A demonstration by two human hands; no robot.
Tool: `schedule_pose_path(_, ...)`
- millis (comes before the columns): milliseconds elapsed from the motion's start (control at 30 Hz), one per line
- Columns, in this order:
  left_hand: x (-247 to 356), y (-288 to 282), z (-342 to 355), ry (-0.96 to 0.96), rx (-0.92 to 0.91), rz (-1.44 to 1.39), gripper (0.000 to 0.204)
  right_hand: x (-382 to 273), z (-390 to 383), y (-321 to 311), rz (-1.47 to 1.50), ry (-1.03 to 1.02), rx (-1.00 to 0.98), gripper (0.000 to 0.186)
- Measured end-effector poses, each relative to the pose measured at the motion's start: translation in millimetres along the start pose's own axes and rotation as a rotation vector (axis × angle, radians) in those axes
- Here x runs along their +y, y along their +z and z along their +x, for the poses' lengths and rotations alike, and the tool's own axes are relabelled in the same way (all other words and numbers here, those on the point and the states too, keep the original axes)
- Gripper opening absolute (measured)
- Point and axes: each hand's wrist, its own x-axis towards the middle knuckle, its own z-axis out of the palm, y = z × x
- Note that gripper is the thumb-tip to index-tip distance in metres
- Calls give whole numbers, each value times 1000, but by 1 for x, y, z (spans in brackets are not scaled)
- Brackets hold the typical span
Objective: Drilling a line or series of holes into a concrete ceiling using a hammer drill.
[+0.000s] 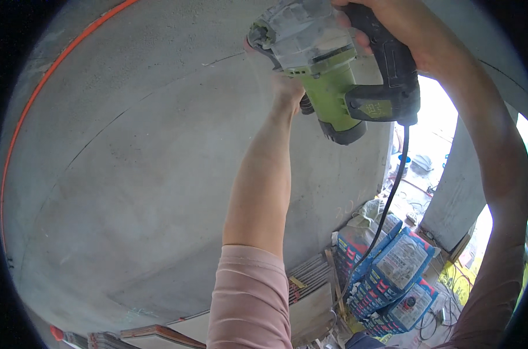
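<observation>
Overhead, a dusty green and black corded rotary hammer (332, 87) is raised against the grey wall, its rear handle on the right. My right hand (386, 20) is wrapped around that handle near the top edge, with some fingertips showing past the grip. My left arm reaches up, and my left hand (288, 92) is closed around the tool's side handle (306, 104), mostly hidden behind the body. The tool's front end points up and away, and no bit can be made out. A black power cord (398, 174) hangs from the handle's base.
The grey cement wall (159, 174) carries thin dark lines and an orange pipe (34, 93) at left. Below right lie stacked blue bags (400, 262), beside planks (310, 279) along the wall. A bright doorway (429, 128) opens at right, with loose cables (450, 296) on the floor.
</observation>
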Motion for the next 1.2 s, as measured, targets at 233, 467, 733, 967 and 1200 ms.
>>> schedule_pose_path(233, 5, -9, 3, -79, -9, 96, 29, -2, -1, -3, 88, -35, -97, 16)
schedule_pose_path(467, 10, -20, 3, -57, -101, 55, 28, -13, 13, 8, 50, 132, 34, 13)
schedule_pose_path(733, -1, -13, 11, -34, -71, 42, 18, 3, 15, -10, 208, -91, -147, 11)
schedule_pose_path(967, -10, -34, 26, -138, -116, 127, 19, 4, 6, -2, 257, -56, -104, 12)
schedule_pose_path(1200, 2, -43, 10, 37, -104, 195, 25, 5, 4, 7, 334, 56, -35, 13)
